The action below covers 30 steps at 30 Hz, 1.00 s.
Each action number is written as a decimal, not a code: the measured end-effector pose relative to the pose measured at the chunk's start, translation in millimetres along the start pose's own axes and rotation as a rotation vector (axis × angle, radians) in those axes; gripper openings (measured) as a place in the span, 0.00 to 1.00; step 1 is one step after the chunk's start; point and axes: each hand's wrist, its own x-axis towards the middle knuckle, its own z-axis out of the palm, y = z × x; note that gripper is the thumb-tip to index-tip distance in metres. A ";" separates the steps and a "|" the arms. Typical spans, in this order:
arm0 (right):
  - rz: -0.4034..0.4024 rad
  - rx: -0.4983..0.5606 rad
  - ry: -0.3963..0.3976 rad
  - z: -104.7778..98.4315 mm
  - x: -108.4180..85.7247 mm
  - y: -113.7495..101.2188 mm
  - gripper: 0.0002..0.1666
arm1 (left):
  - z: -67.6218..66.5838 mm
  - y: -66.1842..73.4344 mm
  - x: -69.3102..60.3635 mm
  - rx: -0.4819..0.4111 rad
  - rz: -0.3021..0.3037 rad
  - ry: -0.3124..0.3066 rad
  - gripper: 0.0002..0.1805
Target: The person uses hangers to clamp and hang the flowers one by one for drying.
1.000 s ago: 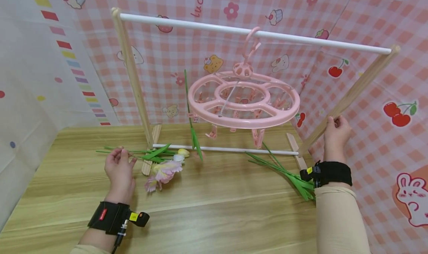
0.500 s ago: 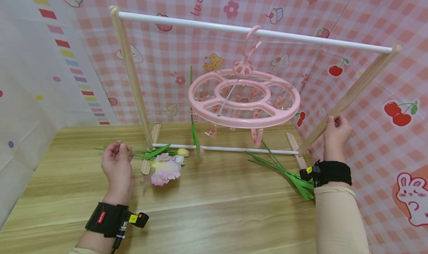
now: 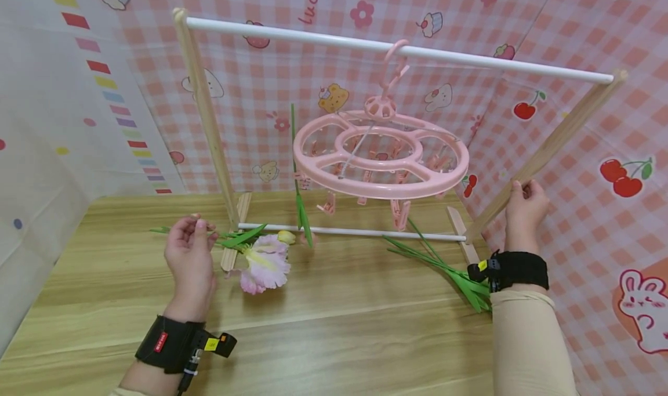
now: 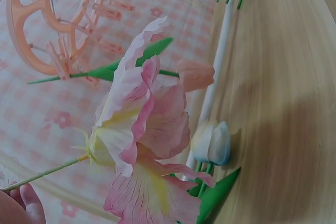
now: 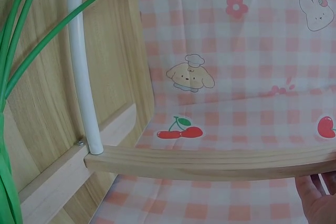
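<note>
In the head view my left hand [image 3: 190, 257] pinches the thin stem of an artificial pink flower [image 3: 263, 265] with a yellow throat. Its ruffled petals fill the middle of the left wrist view, with the stem [image 4: 50, 172] running back to the fingers. My right hand [image 3: 527, 210] grips the right wooden post [image 3: 553, 138] of a rack. A pink clip hanger [image 3: 378, 191] hangs by its hook from the rack's white top bar [image 3: 323, 40]. From its left side hangs a peach tulip [image 4: 197, 75], head down, clipped by its green stem.
Beside my left hand, a yellow tulip [image 3: 286, 237] and a white-blue tulip [image 4: 211, 142] lie on the wooden table [image 3: 334, 338]. Several green stems [image 3: 443, 265] lie at the right, partly under my right forearm. A white lower bar [image 3: 355, 232] joins the rack's feet.
My left hand has risen slightly and shifted, turning the pink flower so its petals spread toward the head camera. The hanging tulip sways a little. My right hand stays on the post.
</note>
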 end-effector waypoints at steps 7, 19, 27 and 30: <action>0.012 -0.014 -0.010 -0.7 -1.0 2.1 0.10 | 4.3 2.7 -3.5 0.005 -0.011 -0.018 0.07; 0.120 0.144 -0.146 -2.0 -22.7 -7.6 0.26 | 5.8 7.5 -9.1 0.039 -0.022 -0.065 0.11; 0.045 0.345 -0.078 -0.3 -68.3 -36.9 0.43 | 9.5 6.3 -9.0 0.005 0.000 -0.085 0.06; -0.086 0.453 -0.045 -1.4 -94.5 -50.2 0.38 | 12.0 4.6 -9.8 -0.005 -0.002 -0.089 0.04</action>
